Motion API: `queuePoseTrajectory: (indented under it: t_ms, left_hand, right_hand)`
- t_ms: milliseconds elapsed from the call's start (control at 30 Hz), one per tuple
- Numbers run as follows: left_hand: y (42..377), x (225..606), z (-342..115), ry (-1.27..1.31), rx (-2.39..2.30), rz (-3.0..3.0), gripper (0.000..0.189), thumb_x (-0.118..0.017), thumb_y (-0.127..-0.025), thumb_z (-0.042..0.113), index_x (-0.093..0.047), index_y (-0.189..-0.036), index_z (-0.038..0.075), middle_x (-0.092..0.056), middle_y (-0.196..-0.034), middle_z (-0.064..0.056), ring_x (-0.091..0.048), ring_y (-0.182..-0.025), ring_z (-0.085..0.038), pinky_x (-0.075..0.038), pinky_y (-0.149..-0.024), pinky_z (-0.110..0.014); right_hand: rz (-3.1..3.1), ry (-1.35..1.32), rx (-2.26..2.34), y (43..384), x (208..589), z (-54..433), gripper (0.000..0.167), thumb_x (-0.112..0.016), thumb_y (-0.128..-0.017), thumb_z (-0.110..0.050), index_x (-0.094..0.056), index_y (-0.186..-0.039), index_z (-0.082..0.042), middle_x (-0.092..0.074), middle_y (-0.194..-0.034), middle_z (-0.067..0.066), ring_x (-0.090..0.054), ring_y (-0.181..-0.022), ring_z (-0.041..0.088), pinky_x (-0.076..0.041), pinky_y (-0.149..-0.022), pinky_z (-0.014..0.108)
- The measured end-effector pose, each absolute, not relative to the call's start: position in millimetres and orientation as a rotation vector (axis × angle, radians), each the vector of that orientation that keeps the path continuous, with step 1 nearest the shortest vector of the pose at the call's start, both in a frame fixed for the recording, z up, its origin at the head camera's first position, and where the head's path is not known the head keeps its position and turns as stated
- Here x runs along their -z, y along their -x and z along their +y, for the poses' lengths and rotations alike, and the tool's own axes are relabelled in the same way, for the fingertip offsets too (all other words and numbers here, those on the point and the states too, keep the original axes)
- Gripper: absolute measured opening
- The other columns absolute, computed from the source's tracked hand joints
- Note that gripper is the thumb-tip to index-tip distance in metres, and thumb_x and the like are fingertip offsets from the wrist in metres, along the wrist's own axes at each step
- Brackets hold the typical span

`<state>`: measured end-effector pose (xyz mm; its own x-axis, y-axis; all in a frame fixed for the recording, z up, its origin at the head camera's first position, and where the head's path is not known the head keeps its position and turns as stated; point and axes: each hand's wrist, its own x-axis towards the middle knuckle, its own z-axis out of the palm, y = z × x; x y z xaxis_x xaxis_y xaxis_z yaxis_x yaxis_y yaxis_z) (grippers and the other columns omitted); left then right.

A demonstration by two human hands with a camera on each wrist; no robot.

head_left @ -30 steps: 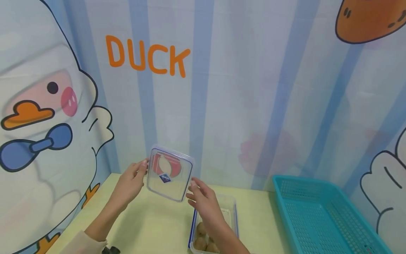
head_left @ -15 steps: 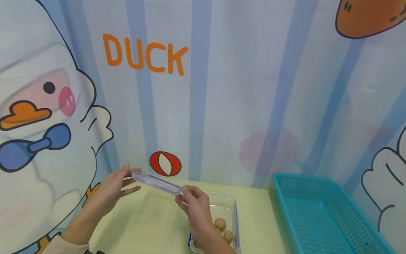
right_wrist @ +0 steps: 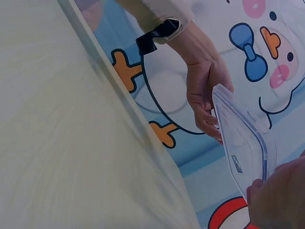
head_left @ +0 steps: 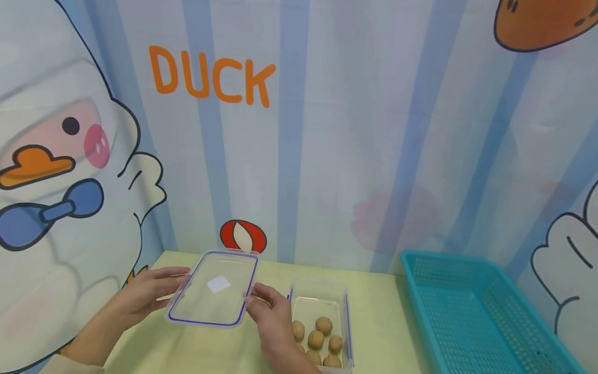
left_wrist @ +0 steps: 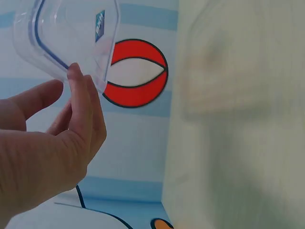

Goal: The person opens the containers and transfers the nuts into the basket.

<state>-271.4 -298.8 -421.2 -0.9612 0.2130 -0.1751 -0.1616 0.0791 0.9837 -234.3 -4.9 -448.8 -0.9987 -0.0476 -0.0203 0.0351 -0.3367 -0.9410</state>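
A clear plastic container lid (head_left: 212, 304) with a blue seal hangs tilted above the table, its sealed underside facing the head camera. My right hand (head_left: 274, 323) pinches the lid's right edge between thumb and fingers. At the opposite edge my left hand (head_left: 140, 295) supports it with extended fingers; in the left wrist view the fingertips touch the lid's corner and the thumb stands apart. A small label (left_wrist: 99, 26) shows through the plastic. Right of my right hand stands the clear container (head_left: 319, 305), uncovered, holding several round tan walnuts (head_left: 323, 325). My right forearm hides its lower left part.
A turquoise perforated basket (head_left: 472, 311) stands on the right side of the pale yellow table (head_left: 374, 322). Behind the table hangs a striped cloth backdrop (head_left: 336, 156) with duck drawings. A dark strap (right_wrist: 159, 36) is around the left wrist.
The lid has turned from upright, through edge-on, to showing its underside, and sits lower. My left hand lost contact partway and touches the edge again. More of the container's walnuts now show.
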Motion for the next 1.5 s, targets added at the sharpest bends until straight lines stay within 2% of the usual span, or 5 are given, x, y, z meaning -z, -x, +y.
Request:
queuePoseTrajectory:
  t_ms: [333,767,1167,1367,1500]
  left_hand:
    - [272,444,-318,0.151,-1.875,2.001,0.057,-0.068,-0.104,0.011,-0.047,-0.153,-0.008,-0.074,-0.121,0.001,-0.069,-0.108,-0.013,-0.059,-0.095,-0.04]
    - [278,482,-331,0.163,-1.902,1.864,0.041,-0.066,-0.104,0.006,-0.06,-0.144,0.0,-0.075,-0.118,0.001,-0.071,-0.105,-0.014,-0.06,-0.09,-0.035]
    - [280,489,-318,0.275,-1.842,1.971,0.051,-0.068,-0.1,0.002,-0.053,-0.148,-0.007,-0.075,-0.116,-0.002,-0.071,-0.102,-0.016,-0.061,-0.087,-0.037]
    - [280,489,-308,0.291,-1.754,2.106,0.051,-0.067,-0.1,-0.002,-0.051,-0.147,-0.012,-0.073,-0.119,-0.009,-0.071,-0.1,-0.018,-0.062,-0.085,-0.039]
    - [280,489,-301,0.258,-1.656,2.217,0.049,-0.067,-0.098,-0.005,-0.051,-0.144,-0.015,-0.072,-0.12,-0.011,-0.07,-0.096,-0.018,-0.062,-0.079,-0.036]
  right_hand:
    - [1.545,-0.134,2.531,231,476,-28,0.043,-0.061,-0.096,0.005,-0.06,-0.139,0.004,-0.063,-0.109,0.008,-0.061,-0.092,0.018,-0.051,-0.079,0.033]
    - [1.683,-0.217,2.504,236,512,-39,0.048,-0.057,-0.079,0.019,-0.065,-0.125,0.013,-0.059,-0.088,0.004,-0.055,-0.073,0.013,-0.053,-0.065,0.023]
    - [1.92,-0.209,2.342,235,509,-33,0.038,-0.056,-0.079,0.019,-0.066,-0.115,0.011,-0.061,-0.089,0.008,-0.058,-0.073,0.014,-0.056,-0.063,0.025]
    - [2.037,-0.184,2.167,234,502,-29,0.033,-0.067,-0.091,0.002,-0.061,-0.121,0.014,-0.06,-0.093,0.008,-0.056,-0.067,0.012,-0.053,-0.066,0.026]
    - [2.109,-0.187,1.998,233,495,-25,0.047,-0.073,-0.096,-0.014,-0.055,-0.13,0.014,-0.061,-0.11,0.014,-0.062,-0.081,0.02,-0.057,-0.072,0.034]
